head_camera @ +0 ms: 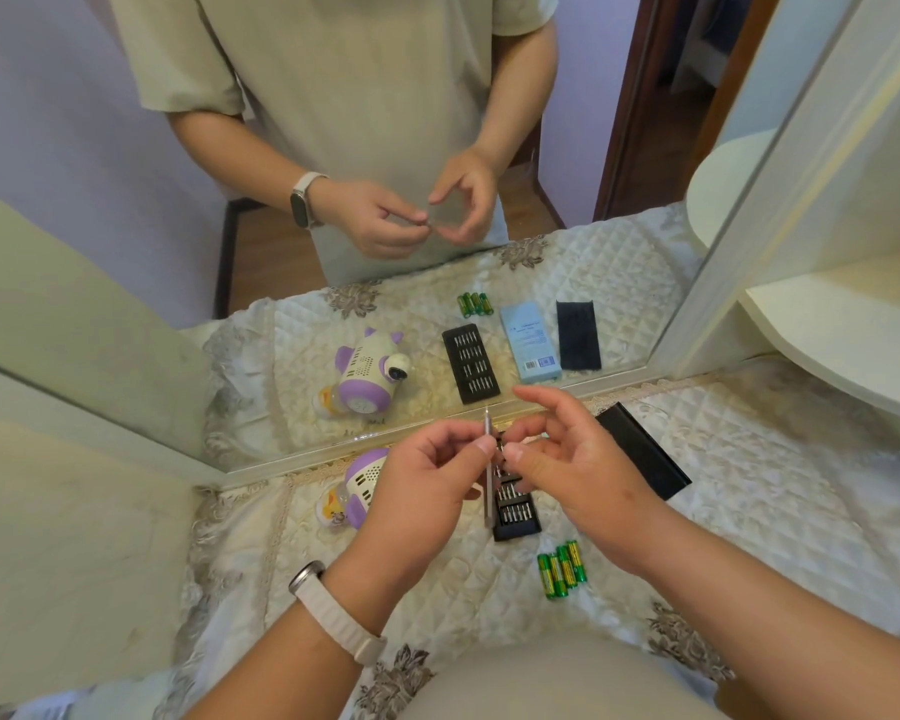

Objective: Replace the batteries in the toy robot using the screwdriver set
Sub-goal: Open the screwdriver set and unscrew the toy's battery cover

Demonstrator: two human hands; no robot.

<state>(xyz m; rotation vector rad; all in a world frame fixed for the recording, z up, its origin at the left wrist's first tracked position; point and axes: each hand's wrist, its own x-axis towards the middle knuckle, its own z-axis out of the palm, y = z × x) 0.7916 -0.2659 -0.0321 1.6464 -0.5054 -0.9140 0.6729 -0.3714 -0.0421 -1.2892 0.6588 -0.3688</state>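
Note:
My left hand [427,485] grips a thin silver screwdriver [488,480] upright, its tip pointing up. My right hand [567,459] is beside it, thumb and fingers close to the shaft near the top, palm otherwise holding nothing. Under both hands lies the black bit tray [515,511] of the screwdriver set, rows of bits showing. The purple and white toy robot [357,488] lies on the quilted cloth to the left, partly hidden by my left hand. Several green batteries [562,569] lie to the lower right of the tray.
A black case sleeve [645,449] lies at the right near the mirror [333,252], which stands along the back and repeats the scene. White shelves [842,324] jut out at the right. The quilted cloth [749,511] covers the tabletop.

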